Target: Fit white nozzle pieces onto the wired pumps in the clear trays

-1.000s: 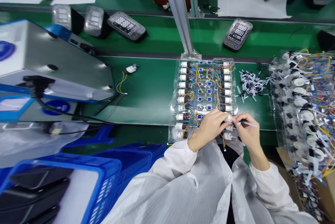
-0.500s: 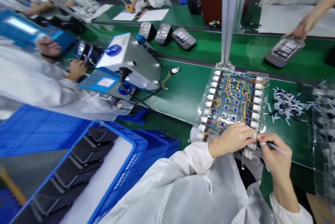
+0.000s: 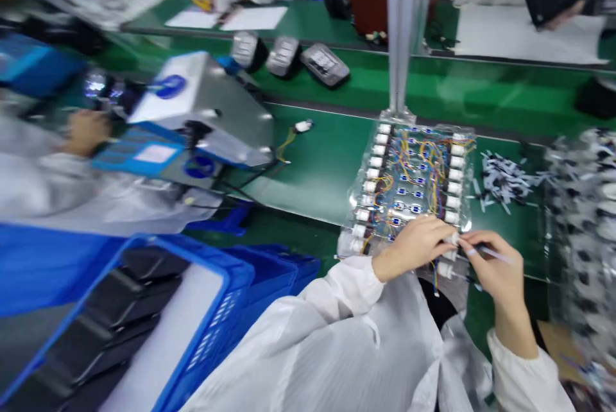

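My left hand (image 3: 416,245) rests on the near end of a clear plastic tray (image 3: 359,187) and pinches a small white cylindrical part (image 3: 451,239) wired with coloured leads. My right hand (image 3: 493,267) is closed on a thin clear tube (image 3: 495,255) whose tip meets that white part. The tray holds two rows of the same white cylinders and several small blue parts amid yellow, blue and red wires (image 3: 423,162). Both sleeves are white.
A pile of short white and black tube pieces (image 3: 503,178) lies right of the tray. A heap of wired parts (image 3: 582,206) fills the far right. A metal post (image 3: 404,33) stands behind the tray. A blue crate (image 3: 192,328) sits near left. A neighbouring person's hand (image 3: 86,131) works at a silver machine (image 3: 212,104).
The view has swung left and blurred, so the neighbour and blue crate show. My hands stay at the tray's near end, still pressing tube and white part together.
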